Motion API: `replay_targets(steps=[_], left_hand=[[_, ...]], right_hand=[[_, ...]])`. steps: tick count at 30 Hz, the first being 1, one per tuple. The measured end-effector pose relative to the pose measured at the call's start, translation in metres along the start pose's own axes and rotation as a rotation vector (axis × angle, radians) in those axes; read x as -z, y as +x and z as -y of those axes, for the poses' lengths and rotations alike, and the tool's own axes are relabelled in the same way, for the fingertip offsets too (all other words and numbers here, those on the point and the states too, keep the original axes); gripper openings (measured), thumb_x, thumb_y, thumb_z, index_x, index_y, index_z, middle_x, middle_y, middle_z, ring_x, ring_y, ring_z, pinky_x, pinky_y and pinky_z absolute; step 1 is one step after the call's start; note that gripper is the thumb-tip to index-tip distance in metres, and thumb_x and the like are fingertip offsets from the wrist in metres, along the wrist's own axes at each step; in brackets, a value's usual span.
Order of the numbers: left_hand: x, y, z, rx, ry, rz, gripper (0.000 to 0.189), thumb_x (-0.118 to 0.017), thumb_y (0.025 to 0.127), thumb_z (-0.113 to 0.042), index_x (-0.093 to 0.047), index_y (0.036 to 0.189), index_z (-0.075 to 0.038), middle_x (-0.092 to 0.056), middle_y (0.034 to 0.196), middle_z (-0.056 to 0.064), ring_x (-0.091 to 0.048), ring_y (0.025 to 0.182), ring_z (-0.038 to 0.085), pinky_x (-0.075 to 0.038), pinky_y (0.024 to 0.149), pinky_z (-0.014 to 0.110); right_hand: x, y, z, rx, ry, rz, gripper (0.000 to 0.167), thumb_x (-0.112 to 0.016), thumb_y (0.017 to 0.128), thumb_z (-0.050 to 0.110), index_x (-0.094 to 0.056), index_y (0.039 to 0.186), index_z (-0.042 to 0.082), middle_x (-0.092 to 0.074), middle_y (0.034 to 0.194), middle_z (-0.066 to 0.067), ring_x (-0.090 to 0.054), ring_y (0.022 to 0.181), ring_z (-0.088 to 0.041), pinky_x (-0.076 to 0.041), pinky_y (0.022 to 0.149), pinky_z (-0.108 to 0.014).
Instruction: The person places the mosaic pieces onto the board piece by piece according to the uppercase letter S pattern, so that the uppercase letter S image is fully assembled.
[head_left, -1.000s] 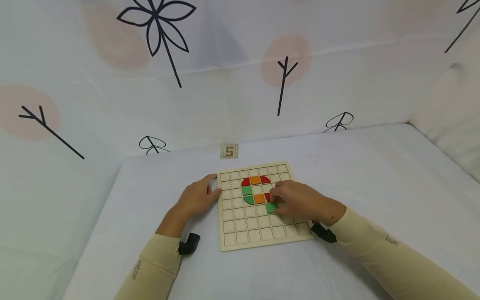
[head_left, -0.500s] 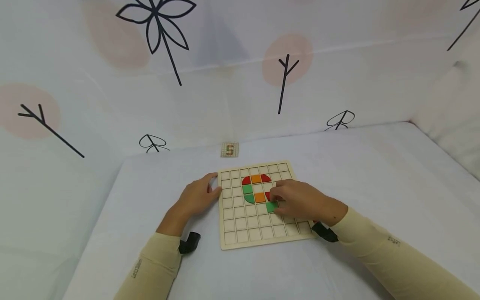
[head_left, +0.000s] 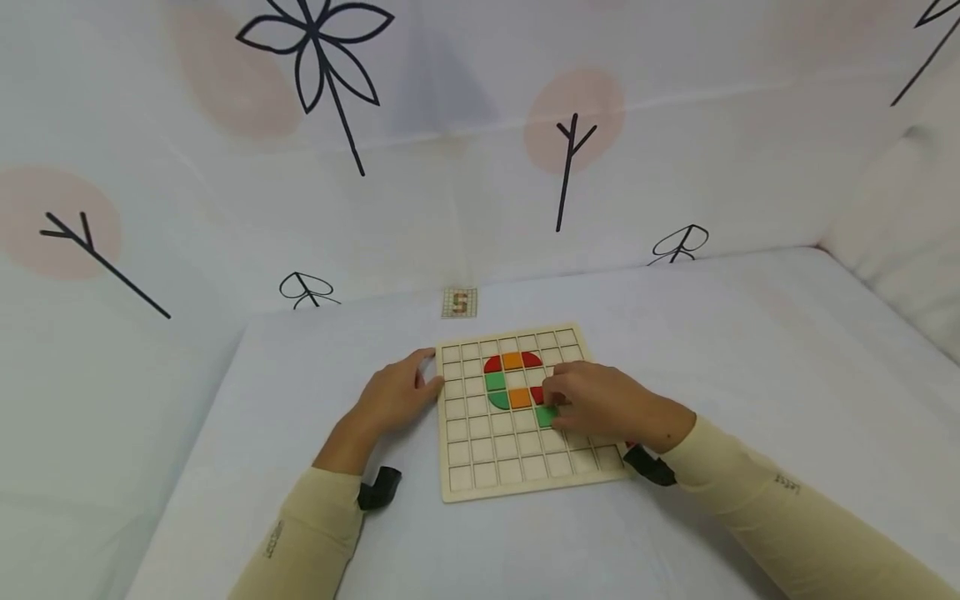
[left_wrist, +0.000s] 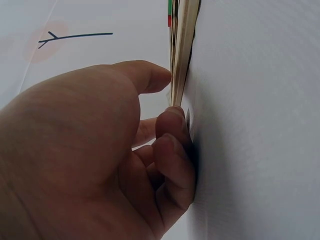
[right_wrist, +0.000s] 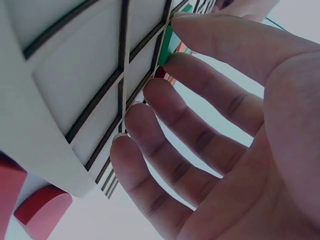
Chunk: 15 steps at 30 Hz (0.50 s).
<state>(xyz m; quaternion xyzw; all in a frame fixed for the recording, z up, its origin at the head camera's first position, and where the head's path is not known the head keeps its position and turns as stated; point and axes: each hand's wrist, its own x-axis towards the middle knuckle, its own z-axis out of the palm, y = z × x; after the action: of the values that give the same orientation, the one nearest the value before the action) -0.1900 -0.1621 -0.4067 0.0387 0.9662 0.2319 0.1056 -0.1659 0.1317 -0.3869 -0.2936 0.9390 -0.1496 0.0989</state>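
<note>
A square wooden grid board [head_left: 495, 475] lies flat on the white table. On its upper middle, red, orange and green tiles form a curved figure, including a red quarter-round [head_left: 532, 359] and an orange square [head_left: 520, 397]. My left hand [head_left: 393, 393] rests against the board's left edge; thumb and fingertips touch that edge in the left wrist view. With thumb and index finger, my right hand [head_left: 600, 402] pinches a green square tile [head_left: 546, 417] low over the grid, just below a partly covered red tile [head_left: 537, 395]. The other right fingers [right_wrist: 165, 102] curve loosely along the board.
Behind the board lies a small pattern card [head_left: 459, 302] with an S-like figure. Red pieces [right_wrist: 44, 212] lie on the table by the board's right edge, mostly hidden under the right wrist in the head view. A printed cloth wall [head_left: 450, 217] closes off the back.
The green square tile and my right fingertips have shifted very slightly right. My left hand and the board have stayed in place.
</note>
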Motion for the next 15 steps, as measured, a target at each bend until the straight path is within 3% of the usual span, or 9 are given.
replay_targets(steps=[6,15], left_hand=[[-0.003,0.003,0.002,0.004,-0.008,-0.004,0.059,-0.061,0.098,-0.041,-0.044,0.151,-0.023,-0.057,0.077,0.001,-0.05,0.066,0.015,-0.039,0.06,0.031],[-0.002,0.0,0.0,0.001,-0.012,-0.004,0.058,-0.061,0.098,-0.04,-0.045,0.151,-0.022,-0.057,0.077,0.0,-0.05,0.065,0.015,-0.039,0.058,0.03]], right_hand=[[0.003,-0.003,-0.002,0.015,0.01,-0.014,0.009,-0.078,0.083,0.02,-0.074,0.091,0.019,-0.063,0.092,0.007,-0.055,0.082,-0.009,-0.052,0.076,-0.031],[0.025,-0.02,-0.02,-0.05,-0.014,-0.079,0.015,-0.074,0.09,0.026,-0.073,0.104,0.019,-0.065,0.104,0.001,-0.06,0.087,-0.014,-0.054,0.077,-0.036]])
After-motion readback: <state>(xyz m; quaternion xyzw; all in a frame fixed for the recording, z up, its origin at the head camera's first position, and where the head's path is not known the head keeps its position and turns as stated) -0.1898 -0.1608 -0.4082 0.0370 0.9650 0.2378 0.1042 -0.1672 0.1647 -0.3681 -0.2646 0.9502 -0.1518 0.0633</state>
